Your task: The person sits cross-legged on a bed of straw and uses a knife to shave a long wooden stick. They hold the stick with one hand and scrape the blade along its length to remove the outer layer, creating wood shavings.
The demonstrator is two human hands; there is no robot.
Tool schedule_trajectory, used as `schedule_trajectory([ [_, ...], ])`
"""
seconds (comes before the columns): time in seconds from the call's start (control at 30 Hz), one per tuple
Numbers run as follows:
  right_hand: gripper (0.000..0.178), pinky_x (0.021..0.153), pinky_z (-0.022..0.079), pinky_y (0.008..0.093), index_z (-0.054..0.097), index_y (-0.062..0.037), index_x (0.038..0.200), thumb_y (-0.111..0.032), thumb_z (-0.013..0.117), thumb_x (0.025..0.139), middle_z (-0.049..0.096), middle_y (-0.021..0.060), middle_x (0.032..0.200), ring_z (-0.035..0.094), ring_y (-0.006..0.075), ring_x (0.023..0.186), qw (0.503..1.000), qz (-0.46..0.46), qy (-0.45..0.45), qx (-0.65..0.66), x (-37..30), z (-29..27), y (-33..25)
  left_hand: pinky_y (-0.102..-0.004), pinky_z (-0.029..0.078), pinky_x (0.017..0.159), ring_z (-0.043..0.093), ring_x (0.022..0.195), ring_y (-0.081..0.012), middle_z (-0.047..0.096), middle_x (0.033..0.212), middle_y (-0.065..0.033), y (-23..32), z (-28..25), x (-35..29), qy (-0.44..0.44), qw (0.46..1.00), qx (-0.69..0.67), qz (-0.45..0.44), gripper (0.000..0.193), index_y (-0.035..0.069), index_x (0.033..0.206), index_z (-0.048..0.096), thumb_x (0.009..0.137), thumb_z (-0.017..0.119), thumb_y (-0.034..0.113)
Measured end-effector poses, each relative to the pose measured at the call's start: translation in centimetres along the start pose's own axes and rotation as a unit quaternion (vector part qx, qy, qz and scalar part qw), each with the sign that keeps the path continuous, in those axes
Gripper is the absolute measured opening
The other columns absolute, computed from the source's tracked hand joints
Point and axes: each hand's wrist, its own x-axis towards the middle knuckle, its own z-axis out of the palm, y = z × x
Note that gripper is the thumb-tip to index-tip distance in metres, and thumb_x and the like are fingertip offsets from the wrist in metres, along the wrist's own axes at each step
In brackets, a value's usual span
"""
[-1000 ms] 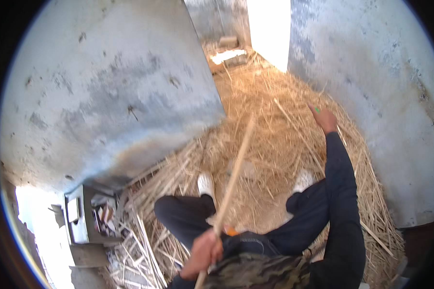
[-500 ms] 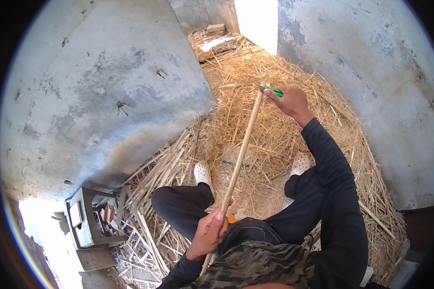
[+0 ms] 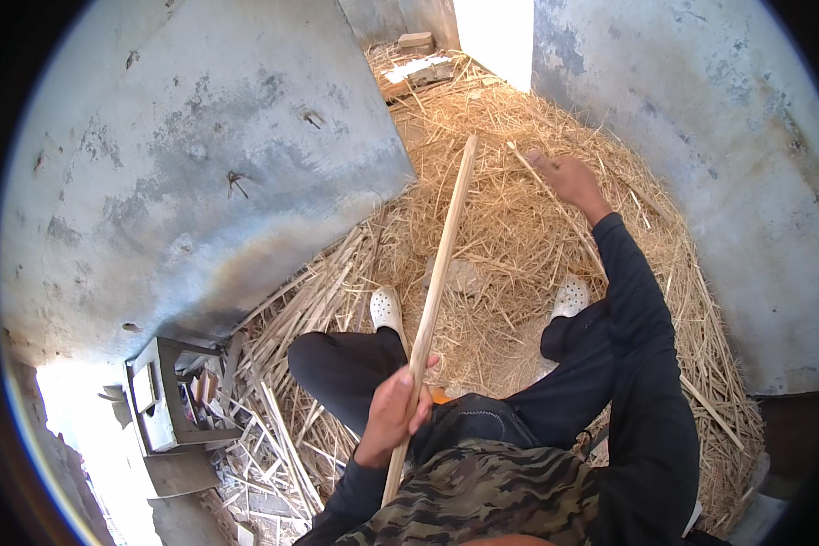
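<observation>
A long, pale, split-bamboo-like stick (image 3: 447, 246) slants up and away from my lap. My left hand (image 3: 394, 411) is wrapped round its lower part, thumb on top. The far end of the stick stands free over the straw. To the right of that end is my right hand (image 3: 571, 185), apart from the stick, its fingers closed. What those fingers hold is hidden; no green knife handle shows now. A thin pale strip (image 3: 530, 167) runs beside the fingertips, and I cannot tell whether they grip it.
Loose straw-like shavings (image 3: 510, 227) cover the floor between my feet, in white clogs (image 3: 387, 309). Longer strips (image 3: 314, 309) lie to the left. Grey walls (image 3: 218, 136) rise on both sides. At the lower left stands a small wooden box frame (image 3: 159, 409) with odds and ends inside.
My right hand has drawn away from the stick's far end to the right, and the green-handled knife is out of sight. The stick's far end has swung slightly left. My left hand keeps its grip.
</observation>
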Motion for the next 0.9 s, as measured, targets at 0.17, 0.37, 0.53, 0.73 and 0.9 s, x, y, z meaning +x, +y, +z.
schedule_trajectory([
  [0.17, 0.072, 0.042, 0.039, 0.0379, 0.060, -0.0090, 0.056, -0.078, 0.055, 0.075, 0.051, 0.0076, 0.048, 0.054, 0.0240, 0.043, 0.959, -0.279, 0.013, -0.053, -10.3, 3.2, -9.2, -0.0203, 0.034, 0.047, 0.034, 0.043, -0.0042, 0.048, 0.063, -0.0005, 1.9, 0.9, 4.5, -0.018, 0.996, -0.076, 0.035, 0.049, -0.006, 0.134, 0.043, 0.105, 0.032, 0.032],
  [0.37, 0.076, 0.038, 0.038, 0.0348, 0.059, -0.0108, 0.052, -0.084, 0.051, 0.072, 0.045, 0.0041, 0.040, 0.049, 0.0210, 0.036, 0.940, -0.329, 0.087, -0.012, -11.4, 4.2, -9.8, -0.0165, 0.032, 0.046, 0.036, 0.045, -0.0023, 0.052, 0.068, -0.0012, 2.9, 1.6, 6.2, -0.022, 0.997, -0.052, 0.043, 0.049, -0.002, 0.134, 0.044, 0.105, 0.034, 0.035],
  [0.53, 0.077, 0.036, 0.036, 0.0346, 0.057, -0.0121, 0.050, -0.085, 0.049, 0.073, 0.043, 0.0022, 0.039, 0.048, 0.0177, 0.035, 0.952, -0.276, 0.125, -0.037, -8.7, 4.2, -8.3, -0.0159, 0.031, 0.045, 0.036, 0.045, -0.0021, 0.052, 0.067, -0.0002, 3.0, 2.1, 6.4, -0.031, 0.997, -0.050, 0.052, 0.047, -0.001, 0.134, 0.045, 0.105, 0.036, 0.035],
  [0.73, 0.078, 0.036, 0.034, 0.0336, 0.057, -0.0129, 0.051, -0.086, 0.043, 0.076, 0.041, 0.0002, 0.040, 0.044, 0.0147, 0.035, 0.966, -0.202, 0.134, -0.086, -4.5, 3.1, -5.3, -0.0159, 0.031, 0.044, 0.036, 0.045, -0.0019, 0.050, 0.066, 0.0007, 3.3, 2.8, 4.4, -0.045, 0.998, -0.024, 0.029, 0.047, 0.000, 0.134, 0.045, 0.105, 0.035, 0.036],
  [0.9, 0.078, 0.036, 0.029, 0.0312, 0.052, -0.0141, 0.051, -0.084, 0.036, 0.081, 0.039, -0.0030, 0.043, 0.039, 0.0123, 0.037, 0.965, -0.170, 0.176, -0.096, -1.7, 1.2, -3.8, -0.0175, 0.031, 0.047, 0.034, 0.045, -0.0023, 0.046, 0.062, 0.0019, 3.2, 3.3, 2.1, -0.032, 0.999, 0.012, 0.019, 0.051, -0.003, 0.133, 0.045, 0.104, 0.038, 0.038],
])
